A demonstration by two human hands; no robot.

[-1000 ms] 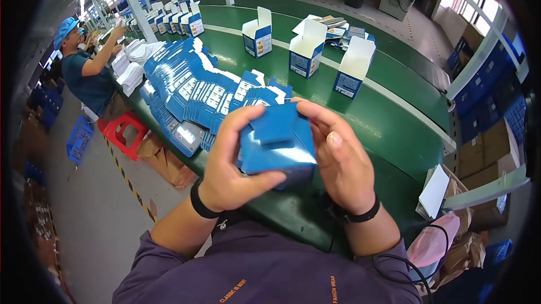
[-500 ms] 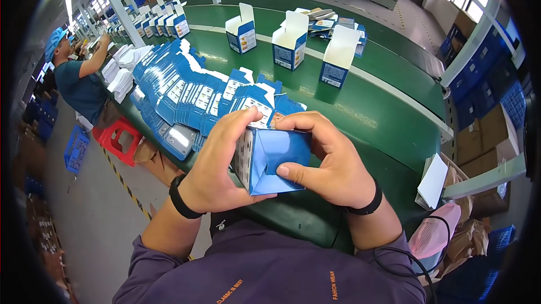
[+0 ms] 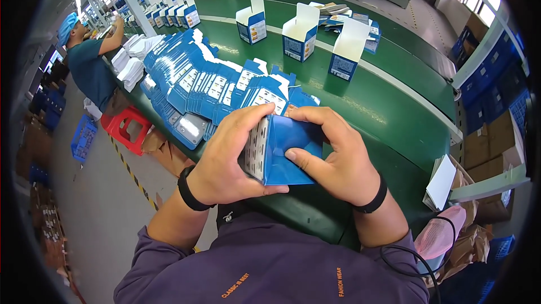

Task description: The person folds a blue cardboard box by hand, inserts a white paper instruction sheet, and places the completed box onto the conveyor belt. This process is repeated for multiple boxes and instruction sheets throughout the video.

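"Carton (image 3: pixel 293 132) first: you hold it up over the near side of the green worktable (image 3: pixel 394 121), its blue end toward you."

"And your fingers?"

"Both sets are closed on it. Your left hand (image 3: pixel 225 160) clasps the printed white side, thumb along the near edge. Your right hand (image 3: pixel 349 166) has its fingers at the far edge and its thumb against the blue end."

"What differs for you from 1 second ago?"

"Back then your right thumb stood off the carton, and the printed side was out of sight. Now that thumb is on the end, and the carton is turned so the printing shows at its left."

"Anything unchanged?"

"Yes: 3 open-topped cartons (image 3: pixel 298 46) stand across the worktable from you, and the heap of flattened cartons (image 3: pixel 191 90) lies beyond your left hand."
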